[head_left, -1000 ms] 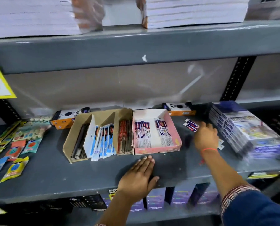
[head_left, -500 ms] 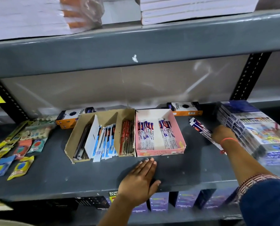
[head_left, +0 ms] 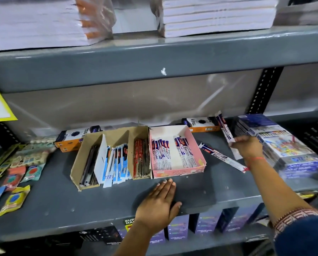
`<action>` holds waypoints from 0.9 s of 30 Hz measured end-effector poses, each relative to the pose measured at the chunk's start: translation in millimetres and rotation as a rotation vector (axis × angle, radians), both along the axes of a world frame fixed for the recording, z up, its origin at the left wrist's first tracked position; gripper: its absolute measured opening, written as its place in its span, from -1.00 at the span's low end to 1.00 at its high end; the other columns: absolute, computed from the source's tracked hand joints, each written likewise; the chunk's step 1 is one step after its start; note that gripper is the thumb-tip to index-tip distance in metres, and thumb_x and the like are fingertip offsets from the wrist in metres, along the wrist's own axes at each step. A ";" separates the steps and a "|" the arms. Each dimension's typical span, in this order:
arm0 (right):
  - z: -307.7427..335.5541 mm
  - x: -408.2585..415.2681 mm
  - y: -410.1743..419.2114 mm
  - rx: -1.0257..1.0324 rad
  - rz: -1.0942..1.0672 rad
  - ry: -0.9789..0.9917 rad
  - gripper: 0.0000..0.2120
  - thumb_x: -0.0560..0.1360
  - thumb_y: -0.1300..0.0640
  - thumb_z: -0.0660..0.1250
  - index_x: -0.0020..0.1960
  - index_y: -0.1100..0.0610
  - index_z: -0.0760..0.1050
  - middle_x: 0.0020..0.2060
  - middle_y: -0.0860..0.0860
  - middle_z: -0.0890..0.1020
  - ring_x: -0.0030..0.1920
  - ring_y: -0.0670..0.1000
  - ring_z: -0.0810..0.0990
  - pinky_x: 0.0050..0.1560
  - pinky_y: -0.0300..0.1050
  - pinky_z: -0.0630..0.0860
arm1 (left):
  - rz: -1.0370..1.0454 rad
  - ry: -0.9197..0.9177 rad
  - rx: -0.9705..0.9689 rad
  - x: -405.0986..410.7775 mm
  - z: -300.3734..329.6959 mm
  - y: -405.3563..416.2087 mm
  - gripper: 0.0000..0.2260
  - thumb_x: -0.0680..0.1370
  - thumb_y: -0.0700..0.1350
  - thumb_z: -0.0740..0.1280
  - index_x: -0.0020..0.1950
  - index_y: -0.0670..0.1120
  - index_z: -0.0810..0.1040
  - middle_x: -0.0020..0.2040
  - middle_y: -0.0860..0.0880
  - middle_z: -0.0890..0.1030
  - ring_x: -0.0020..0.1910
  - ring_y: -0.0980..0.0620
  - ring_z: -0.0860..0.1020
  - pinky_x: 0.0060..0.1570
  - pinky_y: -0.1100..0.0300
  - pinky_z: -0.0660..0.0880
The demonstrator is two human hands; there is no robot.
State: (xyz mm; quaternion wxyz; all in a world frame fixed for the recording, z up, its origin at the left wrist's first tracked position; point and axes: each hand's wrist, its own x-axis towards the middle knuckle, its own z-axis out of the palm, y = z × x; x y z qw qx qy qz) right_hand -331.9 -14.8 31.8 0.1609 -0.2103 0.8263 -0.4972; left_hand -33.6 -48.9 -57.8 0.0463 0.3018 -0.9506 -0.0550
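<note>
My right hand pinches pen packs at the far right; my left hand lies flat, fingers straight, on the shelf.

I stand before grey metal shelving: a thick upper shelf overhangs a scuffed lower shelf, a black perforated upright rises at the right, and a pale back panel catches streaks of glare

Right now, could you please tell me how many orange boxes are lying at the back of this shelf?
2. One orange box lies behind the brown cardboard tray, the other behind the pink tray. More may be hidden behind the trays.
</note>
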 end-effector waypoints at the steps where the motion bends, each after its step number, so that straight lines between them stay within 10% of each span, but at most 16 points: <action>1: 5.4 9.4 3.8 -0.115 0.046 -0.116 -0.93 0.40 0.38 0.39 -0.12 0.30 0.60 -0.49 0.07 0.59 -0.45 -0.03 0.52 -0.36 -0.27 0.43 | -0.001 -0.004 0.007 -0.5 0.1 -0.3 -0.46 0.60 0.19 -0.12 0.50 -0.05 -0.13 0.54 -0.01 -0.08 0.48 0.08 -0.16 0.31 0.28 -0.33; 11: 1.7 109.4 35.6 -0.456 0.384 -0.635 -0.74 0.46 0.45 0.26 -0.27 0.14 0.52 -0.53 -0.09 0.67 -0.52 -0.23 0.59 -0.50 -0.44 0.49 | -0.006 0.009 -0.026 -0.7 -3.5 -0.4 -0.44 0.60 0.19 -0.13 0.50 -0.08 -0.11 0.53 -0.04 -0.07 0.48 0.05 -0.14 0.34 0.22 -0.31; 27: 13.4 120.9 -0.9 -0.279 0.390 -0.482 -0.76 0.42 0.41 0.36 -0.31 0.12 0.52 -0.54 -0.03 0.58 -0.50 -0.06 0.40 -0.47 -0.32 0.36 | -0.018 0.019 -0.029 5.0 -6.3 -6.3 -0.43 0.60 0.20 -0.12 0.49 -0.11 -0.08 0.53 -0.07 0.00 0.49 0.03 -0.06 0.40 0.19 -0.20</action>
